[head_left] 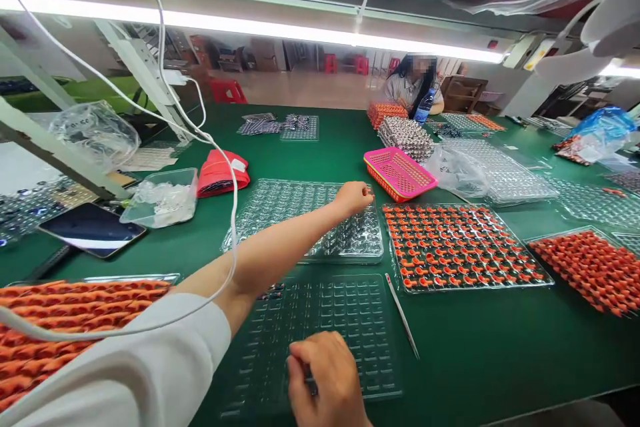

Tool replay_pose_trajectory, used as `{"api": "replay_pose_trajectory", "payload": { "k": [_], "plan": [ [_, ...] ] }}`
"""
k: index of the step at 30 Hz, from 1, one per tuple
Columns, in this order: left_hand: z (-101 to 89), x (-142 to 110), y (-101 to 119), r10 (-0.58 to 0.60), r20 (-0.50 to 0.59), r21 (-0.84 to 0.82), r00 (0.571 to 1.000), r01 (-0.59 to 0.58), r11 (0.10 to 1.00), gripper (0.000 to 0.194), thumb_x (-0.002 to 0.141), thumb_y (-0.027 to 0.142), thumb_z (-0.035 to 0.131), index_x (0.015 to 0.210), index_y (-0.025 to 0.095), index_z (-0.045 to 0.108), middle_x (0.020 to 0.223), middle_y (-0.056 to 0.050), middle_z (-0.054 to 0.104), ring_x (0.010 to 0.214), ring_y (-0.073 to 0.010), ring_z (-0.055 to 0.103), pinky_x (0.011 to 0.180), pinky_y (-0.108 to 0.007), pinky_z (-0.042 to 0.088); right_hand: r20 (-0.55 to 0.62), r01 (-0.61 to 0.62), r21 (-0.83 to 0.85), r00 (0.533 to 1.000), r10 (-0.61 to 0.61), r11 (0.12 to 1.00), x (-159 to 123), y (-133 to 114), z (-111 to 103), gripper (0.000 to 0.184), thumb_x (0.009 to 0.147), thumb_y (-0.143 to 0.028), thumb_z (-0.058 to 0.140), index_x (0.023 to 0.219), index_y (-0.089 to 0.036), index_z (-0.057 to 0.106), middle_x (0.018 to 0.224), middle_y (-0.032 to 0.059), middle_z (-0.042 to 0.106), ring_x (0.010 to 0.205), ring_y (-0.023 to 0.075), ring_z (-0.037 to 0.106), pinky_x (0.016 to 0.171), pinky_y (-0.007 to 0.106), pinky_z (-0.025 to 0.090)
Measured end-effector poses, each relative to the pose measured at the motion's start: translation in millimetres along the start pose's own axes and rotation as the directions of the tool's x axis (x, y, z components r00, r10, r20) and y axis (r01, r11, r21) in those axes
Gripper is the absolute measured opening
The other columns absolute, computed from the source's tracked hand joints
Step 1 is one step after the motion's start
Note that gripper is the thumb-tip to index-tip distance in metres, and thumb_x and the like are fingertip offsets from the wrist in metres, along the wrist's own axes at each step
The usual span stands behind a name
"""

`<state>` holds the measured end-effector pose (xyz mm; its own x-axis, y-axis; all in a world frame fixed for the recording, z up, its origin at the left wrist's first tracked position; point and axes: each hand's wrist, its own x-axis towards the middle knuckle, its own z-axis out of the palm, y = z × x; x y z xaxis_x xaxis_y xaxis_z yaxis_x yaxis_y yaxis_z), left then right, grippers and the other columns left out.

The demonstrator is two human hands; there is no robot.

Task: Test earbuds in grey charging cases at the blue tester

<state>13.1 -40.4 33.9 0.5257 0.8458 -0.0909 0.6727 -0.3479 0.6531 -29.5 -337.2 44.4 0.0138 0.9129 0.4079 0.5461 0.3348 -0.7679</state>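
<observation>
My left hand (353, 199) reaches out over the far right corner of a filled clear plastic tray (295, 203), its fingers curled together. Whatever those fingers hold, if anything, is too small to make out. Close to me, my right hand (327, 377) is curled above a clear blister tray (370, 320) with rows of small pockets. Something small and dark shows between its thumb and fingers, but its kind is unclear. A few small dark pieces (273, 292) sit in this tray's far left part, half hidden by my left forearm.
Right of the trays lie tweezers (403, 317) and a tray of orange-and-black parts (465, 247). Beyond stands a pink basket (400, 172). Stacked orange parts (75, 320) lie at left, near a phone (93, 230). A white cable (235, 213) hangs across the view. Another person sits opposite.
</observation>
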Motion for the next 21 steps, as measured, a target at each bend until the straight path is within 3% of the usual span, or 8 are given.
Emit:
{"api": "replay_pose_trajectory", "payload": {
  "k": [3, 6, 9, 12, 16, 21],
  "plan": [
    [-25.4, -43.2, 2.7, 0.034, -0.028, -0.098, 0.999, -0.036, 0.995, 0.012, 0.085, 0.023, 0.060, 0.078, 0.013, 0.063, 0.077, -0.006, 0.067, 0.075, -0.0176, 0.060, 0.067, -0.029, 0.045, 0.051, -0.014, 0.001, 0.999, 0.014, 1.000, 1.2, 1.5, -8.2, 0.020, 0.093, -0.008, 0.046, 0.105, -0.018, 0.057, 0.084, 0.0044, 0.062, 0.074, 0.0180, 0.060, 0.068, 0.032, 0.044],
    [-57.6, -108.1, -5.9, 0.048, -0.024, -0.200, 0.999, -0.052, 0.978, 0.009, 0.082, 0.023, 0.061, 0.078, 0.015, 0.062, 0.072, -0.001, 0.066, 0.066, -0.0132, 0.058, 0.060, -0.025, 0.043, 0.091, -0.036, 0.016, 0.995, 0.034, 0.999, 1.1, 4.6, -11.8, 0.019, 0.095, -0.009, 0.048, 0.108, -0.019, 0.058, 0.087, 0.0047, 0.062, 0.078, 0.0180, 0.060, 0.069, 0.031, 0.046],
    [-87.6, -187.4, -22.7, 0.057, -0.046, -0.401, 0.997, -0.071, 0.913, 0.017, 0.082, 0.022, 0.059, 0.098, 0.016, 0.061, 0.072, 0.000, 0.065, 0.065, -0.0123, 0.058, 0.061, -0.024, 0.046, 0.169, -0.076, 0.052, 0.983, 0.066, 0.996, 1.7, 3.6, -14.6, 0.017, 0.097, -0.012, 0.048, 0.107, -0.020, 0.058, 0.089, 0.0044, 0.062, 0.079, 0.0179, 0.060, 0.069, 0.030, 0.047],
    [-103.7, -261.7, -42.7, -0.010, -0.047, -0.490, 0.999, -0.014, 0.872, 0.030, 0.089, 0.026, 0.053, 0.117, 0.017, 0.058, 0.086, -0.002, 0.067, 0.076, -0.0142, 0.062, 0.073, -0.027, 0.052, 0.272, -0.084, 0.040, 0.960, 0.070, 0.996, 7.0, -3.2, -17.7, 0.016, 0.097, -0.013, 0.047, 0.107, -0.019, 0.058, 0.090, 0.0045, 0.061, 0.079, 0.0173, 0.059, 0.070, 0.030, 0.048],
    [-93.8, -322.4, -66.1, -0.101, -0.020, -0.512, 0.995, 0.077, 0.855, 0.022, 0.094, 0.027, 0.048, 0.105, 0.020, 0.066, 0.103, -0.005, 0.068, 0.095, -0.0174, 0.063, 0.083, -0.028, 0.051, 0.458, 0.010, -0.109, 0.888, 0.041, 0.994, 28.1, -9.0, -11.0, 0.016, 0.097, -0.015, 0.046, 0.106, -0.019, 0.058, 0.090, 0.0047, 0.061, 0.081, 0.0186, 0.058, 0.073, 0.032, 0.048],
    [-53.7, -341.1, -81.7, -0.095, 0.070, -0.551, 0.993, 0.118, 0.826, 0.019, 0.092, 0.023, 0.049, 0.100, 0.019, 0.067, 0.098, -0.005, 0.067, 0.091, -0.0177, 0.063, 0.081, -0.028, 0.049, 0.574, 0.138, -0.334, 0.814, 0.085, 0.933, 68.3, 10.2, 23.0, 0.009, 0.092, -0.013, 0.052, 0.093, -0.018, 0.060, 0.088, 0.0046, 0.062, 0.082, 0.0198, 0.058, 0.074, 0.031, 0.046]
  ]
}}
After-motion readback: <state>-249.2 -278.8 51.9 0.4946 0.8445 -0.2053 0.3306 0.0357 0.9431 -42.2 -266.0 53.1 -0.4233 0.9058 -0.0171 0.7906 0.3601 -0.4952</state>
